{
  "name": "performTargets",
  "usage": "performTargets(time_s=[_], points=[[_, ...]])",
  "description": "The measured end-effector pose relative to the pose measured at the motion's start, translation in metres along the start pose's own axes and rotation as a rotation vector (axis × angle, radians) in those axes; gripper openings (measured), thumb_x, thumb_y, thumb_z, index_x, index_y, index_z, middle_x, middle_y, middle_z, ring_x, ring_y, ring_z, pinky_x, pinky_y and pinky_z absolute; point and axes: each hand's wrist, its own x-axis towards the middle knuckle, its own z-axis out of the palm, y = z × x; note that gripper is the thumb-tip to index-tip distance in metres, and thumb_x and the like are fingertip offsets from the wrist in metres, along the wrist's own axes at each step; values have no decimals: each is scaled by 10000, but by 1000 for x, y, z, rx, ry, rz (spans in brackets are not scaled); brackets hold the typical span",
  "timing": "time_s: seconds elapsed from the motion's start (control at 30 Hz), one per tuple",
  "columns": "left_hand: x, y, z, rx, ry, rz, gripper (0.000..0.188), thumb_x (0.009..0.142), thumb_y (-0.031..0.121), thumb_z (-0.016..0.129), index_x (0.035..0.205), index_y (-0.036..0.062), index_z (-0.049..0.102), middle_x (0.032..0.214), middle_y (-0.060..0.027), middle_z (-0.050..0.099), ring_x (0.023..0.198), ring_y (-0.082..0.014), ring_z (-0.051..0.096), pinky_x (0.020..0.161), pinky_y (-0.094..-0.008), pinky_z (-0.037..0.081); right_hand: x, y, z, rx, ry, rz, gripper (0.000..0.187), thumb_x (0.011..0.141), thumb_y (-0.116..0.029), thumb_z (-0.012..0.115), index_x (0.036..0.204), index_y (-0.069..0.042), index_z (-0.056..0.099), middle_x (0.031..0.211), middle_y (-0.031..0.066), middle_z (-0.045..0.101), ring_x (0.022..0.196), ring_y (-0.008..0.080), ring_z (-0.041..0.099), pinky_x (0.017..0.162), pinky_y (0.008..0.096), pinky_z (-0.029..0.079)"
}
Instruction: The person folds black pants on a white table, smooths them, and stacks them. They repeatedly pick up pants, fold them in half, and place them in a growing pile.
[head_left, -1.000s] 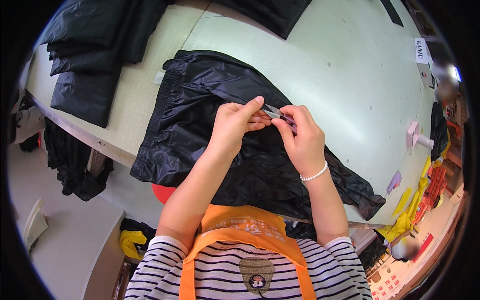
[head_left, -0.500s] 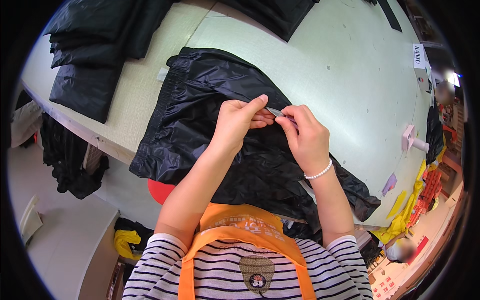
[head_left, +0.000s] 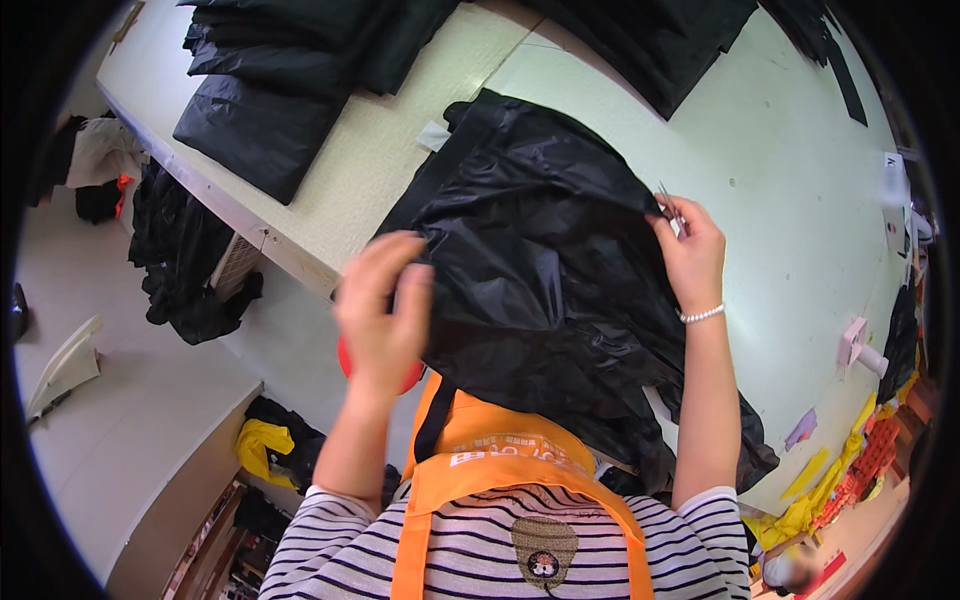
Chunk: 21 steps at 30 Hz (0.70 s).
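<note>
A shiny black garment (head_left: pixel 540 270) with an elastic-looking waistband lies spread and wrinkled on the pale table, its lower part hanging toward me. My left hand (head_left: pixel 383 305) is at the garment's left edge by the waistband. Motion smears its fingers, so whether they grip the cloth is unclear. My right hand (head_left: pixel 694 255), with a white bead bracelet at the wrist, is closed at the garment's right edge. Small metal thread snips (head_left: pixel 673 212) are held in it, tips pointing up and away. A white tag (head_left: pixel 432 137) sticks out beside the waistband's far end.
Stacked folded black garments (head_left: pixel 262 130) lie at the far left, and more black cloth (head_left: pixel 650 45) at the back. A pink holder (head_left: pixel 855 345) stands at the right edge. Black clothes (head_left: pixel 180 260) hang off the left side. A red round object (head_left: pixel 410 378) shows below the garment.
My hands, together over the garment before, have come apart: the left toward the waistband, the right outward with the snips now visible. The garment's waistband side looks smoother, and the view has shifted.
</note>
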Motion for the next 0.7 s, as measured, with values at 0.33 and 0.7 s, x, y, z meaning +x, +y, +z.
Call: performTargets(time_s=[0.33,0.7], points=[[-51,-102,-60,-505,-181,-541,500,821,192,635,1269,20,494,1288,-114,504,1198,-206,461,1005,-336,350,-71,-77,27,349,-323,-73,267,739,-24,733,994,-9,655,1046,82,645,770,112,618,687,222,501],[23,-65,-33,-41,-73,-193,494,775,172,668,1217,-9,542,1195,-146,595,1149,-230,538,985,-341,377,-48,-91,42,173,-182,-184,148,788,-112,706,883,-11,654,876,90,645,639,174,619,596,258,498]])
